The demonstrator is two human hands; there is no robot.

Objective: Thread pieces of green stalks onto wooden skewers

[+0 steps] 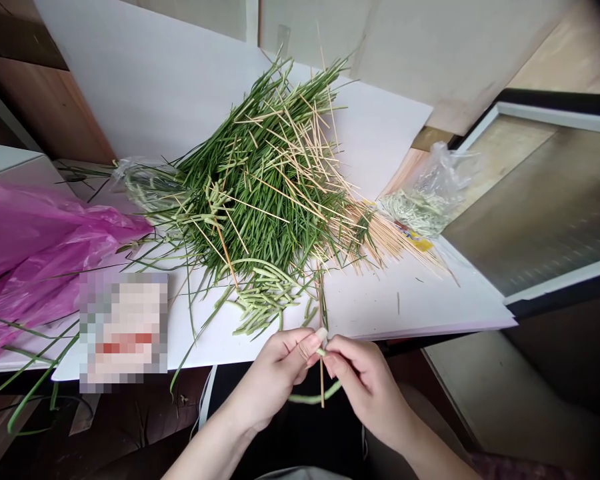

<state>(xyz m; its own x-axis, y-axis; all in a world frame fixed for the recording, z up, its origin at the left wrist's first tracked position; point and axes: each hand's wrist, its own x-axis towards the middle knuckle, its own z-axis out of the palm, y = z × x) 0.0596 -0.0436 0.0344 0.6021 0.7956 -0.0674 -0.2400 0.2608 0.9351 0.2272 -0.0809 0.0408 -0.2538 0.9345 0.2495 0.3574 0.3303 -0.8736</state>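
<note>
My left hand (280,370) and my right hand (357,380) meet just below the near edge of the white board (405,300). Both pinch together at a thin wooden skewer (322,387) that hangs downward between them. A bent green stem (313,398) curves under the skewer, threaded on it or held against it; I cannot tell which. Above the hands lies a big heap of green stems (260,180) mixed with loose skewers. A small pile of short cut stem pieces (267,297) sits closest to my hands.
A bundle of bare skewers (380,233) fans out right of the heap. A clear plastic bag (427,193) lies beyond it. A pink plastic bag (35,247) covers the left side. A blurred card (123,330) rests on the board's near left. A framed panel (545,200) stands right.
</note>
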